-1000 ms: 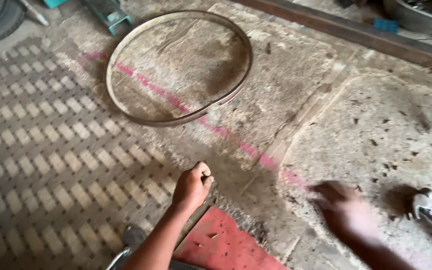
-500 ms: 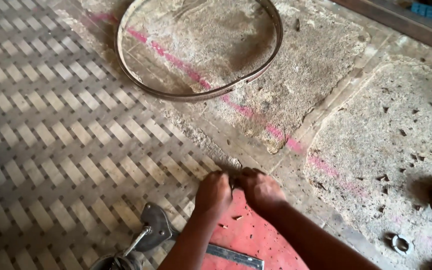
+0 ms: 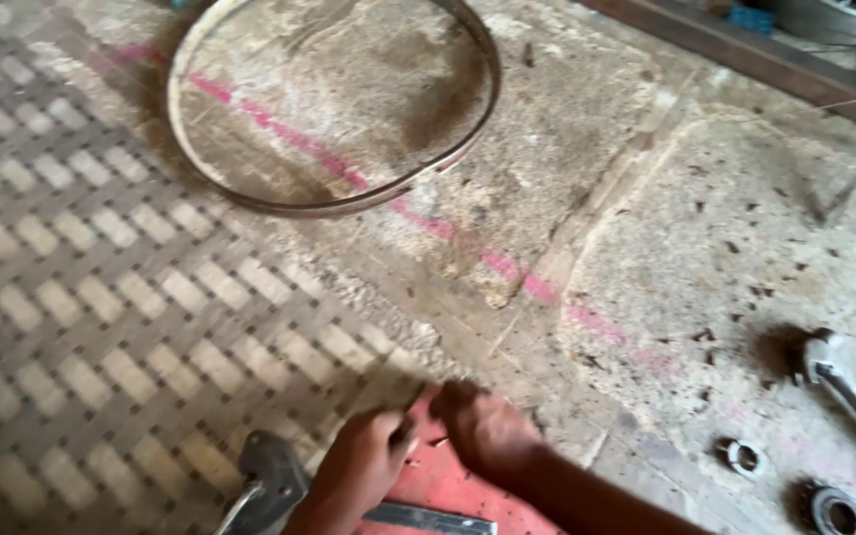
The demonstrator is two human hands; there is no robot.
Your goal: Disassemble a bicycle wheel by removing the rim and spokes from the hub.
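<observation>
Hands meet over a red panel
Left hand [image 3: 364, 461] and right hand [image 3: 487, 431], both curled, pinch something too small to tell; metal hoop [image 3: 334, 104] on the concrete floor [image 3: 646, 198].

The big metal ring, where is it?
In the head view the ring lies flat on the concrete floor, top left, across a pink painted line, well beyond both hands.

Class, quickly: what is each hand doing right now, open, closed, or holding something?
Left hand: closed in a loose fist over the red flat sheet; any held item too blurred to tell.
Right hand: curled beside it; contents cannot be told.
</observation>
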